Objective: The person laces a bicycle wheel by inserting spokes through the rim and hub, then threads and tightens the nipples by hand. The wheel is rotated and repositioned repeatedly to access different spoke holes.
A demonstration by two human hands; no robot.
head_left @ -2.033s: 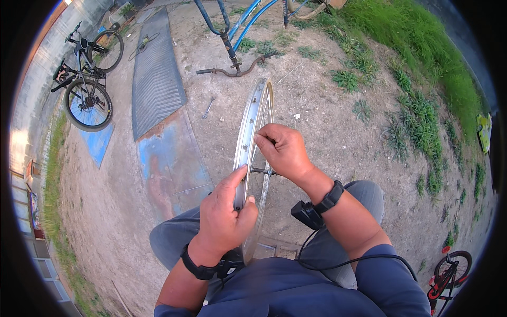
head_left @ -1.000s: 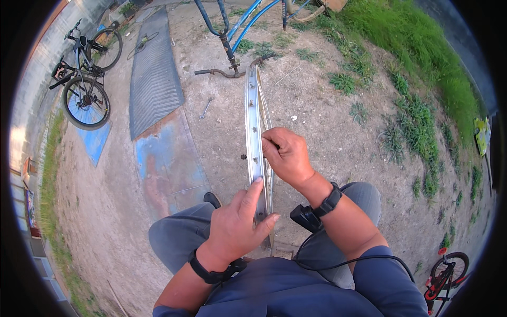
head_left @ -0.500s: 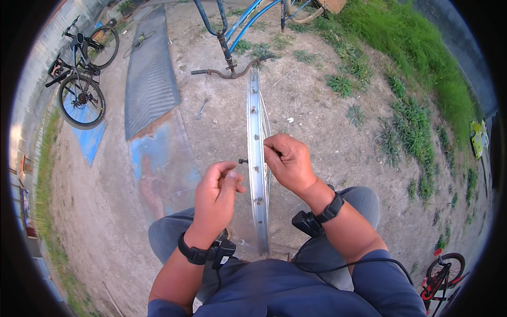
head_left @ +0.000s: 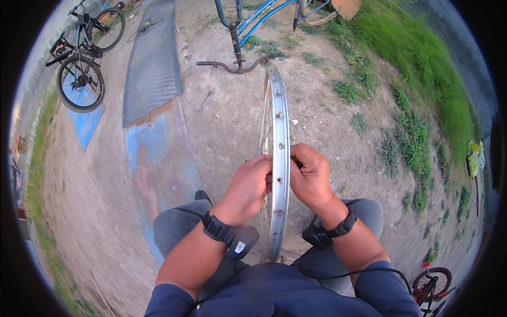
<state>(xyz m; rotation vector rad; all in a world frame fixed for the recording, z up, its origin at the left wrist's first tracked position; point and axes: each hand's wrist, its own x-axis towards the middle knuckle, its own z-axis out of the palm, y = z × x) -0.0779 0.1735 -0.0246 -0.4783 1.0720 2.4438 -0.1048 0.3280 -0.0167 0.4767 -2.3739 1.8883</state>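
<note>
A silver bicycle wheel [head_left: 280,158] stands upright between my knees, seen edge-on, with spoke ends along its tyreless rim. My left hand [head_left: 247,184] is at its left side, fingers closed among the spokes and fingertips partly hidden by the rim. On the other side my right hand [head_left: 312,174] is closed, with thumb and fingers pinched at the wheel close to the rim. A small dark part shows between those fingers, too hidden to name. Both wrists wear black straps with small devices.
A blue bicycle frame [head_left: 236,39] with rusty handlebars [head_left: 240,70] lies just beyond the wheel. A wrench [head_left: 205,102] is on the dirt, left of it. A ribbed metal sheet [head_left: 153,68] and a parked bicycle [head_left: 82,79] are farther left; weeds [head_left: 414,137] grow at right.
My left hand has moved from apart from the wheel to in among its spokes. The wheel has shifted right in view and turned, so its spokes now show on the left.
</note>
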